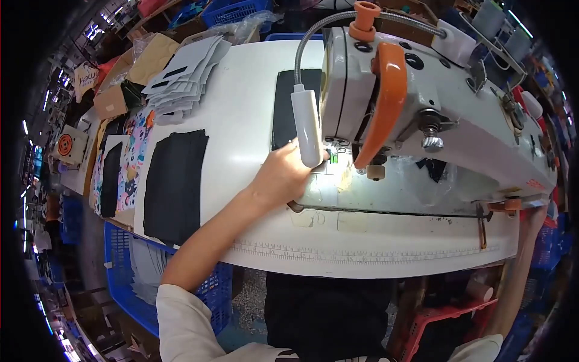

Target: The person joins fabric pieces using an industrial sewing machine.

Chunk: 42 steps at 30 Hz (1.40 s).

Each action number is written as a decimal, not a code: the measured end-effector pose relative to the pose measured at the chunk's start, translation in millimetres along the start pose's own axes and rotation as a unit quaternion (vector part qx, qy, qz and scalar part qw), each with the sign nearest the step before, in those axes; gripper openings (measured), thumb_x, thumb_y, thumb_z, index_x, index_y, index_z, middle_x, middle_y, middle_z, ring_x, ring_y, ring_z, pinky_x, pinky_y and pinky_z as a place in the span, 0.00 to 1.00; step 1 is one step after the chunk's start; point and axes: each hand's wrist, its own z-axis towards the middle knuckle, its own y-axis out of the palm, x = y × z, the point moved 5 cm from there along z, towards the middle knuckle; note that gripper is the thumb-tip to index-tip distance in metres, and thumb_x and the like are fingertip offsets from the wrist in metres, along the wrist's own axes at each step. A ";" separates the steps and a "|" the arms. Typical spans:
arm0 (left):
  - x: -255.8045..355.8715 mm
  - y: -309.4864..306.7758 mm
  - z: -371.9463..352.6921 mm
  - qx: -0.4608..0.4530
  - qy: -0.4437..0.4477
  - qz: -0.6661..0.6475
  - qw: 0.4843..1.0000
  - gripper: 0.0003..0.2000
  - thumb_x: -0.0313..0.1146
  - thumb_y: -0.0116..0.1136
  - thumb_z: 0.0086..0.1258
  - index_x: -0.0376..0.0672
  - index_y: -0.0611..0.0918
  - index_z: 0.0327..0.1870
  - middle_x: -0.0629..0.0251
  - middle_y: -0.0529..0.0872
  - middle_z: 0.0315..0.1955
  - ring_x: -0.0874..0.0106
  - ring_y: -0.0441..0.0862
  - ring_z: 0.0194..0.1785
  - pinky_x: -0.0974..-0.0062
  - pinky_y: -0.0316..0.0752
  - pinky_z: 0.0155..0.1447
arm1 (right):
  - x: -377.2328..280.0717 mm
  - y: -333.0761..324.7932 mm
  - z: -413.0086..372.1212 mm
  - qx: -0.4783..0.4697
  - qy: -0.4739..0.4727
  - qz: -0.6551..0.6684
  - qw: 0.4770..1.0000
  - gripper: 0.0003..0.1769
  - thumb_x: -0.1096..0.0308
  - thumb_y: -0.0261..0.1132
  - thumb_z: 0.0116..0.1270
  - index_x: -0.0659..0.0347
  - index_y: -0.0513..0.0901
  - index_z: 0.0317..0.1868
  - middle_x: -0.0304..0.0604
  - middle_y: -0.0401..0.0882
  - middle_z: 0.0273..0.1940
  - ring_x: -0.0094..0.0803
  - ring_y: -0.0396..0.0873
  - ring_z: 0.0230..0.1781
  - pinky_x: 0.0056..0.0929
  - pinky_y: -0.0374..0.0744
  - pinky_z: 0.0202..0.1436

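Note:
My left hand (283, 173) is at the needle area of a white sewing machine (353, 90), its fingers curled and partly hidden behind the white lamp (307, 127). What the fingertips hold is hidden. A black fabric piece (288, 99) lies flat just beyond this hand, partly covered by the lamp. A small green part (333, 158) shows beside the fingertips under bright light. My right hand (534, 217) is at the far right end of the machine, mostly hidden behind it, with its fingers out of sight.
A black fabric stack (175, 184) and a pile of grey pieces (187, 75) lie on the left of the white table (241, 108). A ruler strip (362, 256) runs along the front edge. Tweezers (482, 229) lie at right. A blue basket (120, 271) stands below.

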 end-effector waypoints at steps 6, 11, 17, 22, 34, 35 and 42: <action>-6.5 -20.8 -4.1 0.037 -0.020 0.072 0.997 0.10 0.20 0.61 0.59 0.35 0.86 0.42 0.56 0.85 0.38 0.58 0.85 0.43 0.67 0.84 0.52 | 14.5 0.8 -24.7 -0.011 -0.005 0.016 1.000 0.22 0.60 0.53 0.87 0.62 0.73 0.72 0.47 0.80 0.66 0.37 0.81 0.64 0.39 0.79 0.68; 56.0 -27.6 -32.3 -0.038 -0.033 0.121 0.991 0.05 0.23 0.59 0.58 0.40 0.79 0.34 0.61 0.75 0.28 0.64 0.79 0.37 0.70 0.77 0.41 | -89.1 163.6 -148.2 0.185 -0.263 -0.334 0.886 0.15 0.69 0.60 0.78 0.63 0.80 0.61 0.47 0.82 0.59 0.39 0.82 0.59 0.41 0.78 0.65; 73.5 -17.6 -24.0 -0.071 -0.033 0.131 0.988 0.12 0.23 0.64 0.56 0.39 0.81 0.43 0.64 0.75 0.28 0.64 0.78 0.34 0.67 0.75 0.36 | -57.1 478.3 -372.6 -0.404 -0.373 -0.330 0.767 0.20 0.74 0.71 0.63 0.61 0.83 0.56 0.43 0.82 0.55 0.41 0.79 0.60 0.46 0.72 0.64; 49.7 -27.3 -28.7 -0.020 -0.101 0.046 0.994 0.05 0.23 0.61 0.61 0.39 0.77 0.35 0.64 0.75 0.31 0.63 0.78 0.36 0.68 0.75 0.37 | -47.7 516.3 -389.3 -0.445 -0.312 -0.302 0.783 0.20 0.71 0.72 0.65 0.62 0.84 0.57 0.42 0.82 0.58 0.37 0.79 0.61 0.44 0.70 0.66; 37.2 -10.6 -16.7 -0.031 -0.067 0.105 0.992 0.11 0.19 0.63 0.62 0.34 0.81 0.45 0.54 0.80 0.36 0.56 0.82 0.44 0.61 0.81 0.43 | -37.6 462.0 -291.4 -0.180 -0.295 -0.410 0.844 0.08 0.71 0.70 0.70 0.61 0.84 0.47 0.46 0.85 0.43 0.47 0.84 0.39 0.42 0.80 0.44; 39.6 -10.0 -14.9 -0.030 -0.066 0.102 0.992 0.11 0.19 0.63 0.62 0.34 0.81 0.45 0.54 0.80 0.36 0.56 0.82 0.44 0.61 0.81 0.43 | -35.0 456.9 -276.2 -0.164 -0.262 -0.431 0.848 0.07 0.72 0.70 0.70 0.60 0.84 0.47 0.46 0.84 0.42 0.47 0.83 0.37 0.40 0.81 0.42; 34.9 -22.7 -1.9 -0.068 -0.165 0.006 0.984 0.06 0.20 0.66 0.63 0.35 0.84 0.39 0.55 0.83 0.34 0.56 0.84 0.42 0.63 0.81 0.43 | -7.0 451.3 -258.1 -0.178 -0.312 -0.498 0.789 0.06 0.76 0.65 0.73 0.60 0.83 0.48 0.49 0.82 0.41 0.47 0.83 0.37 0.40 0.80 0.43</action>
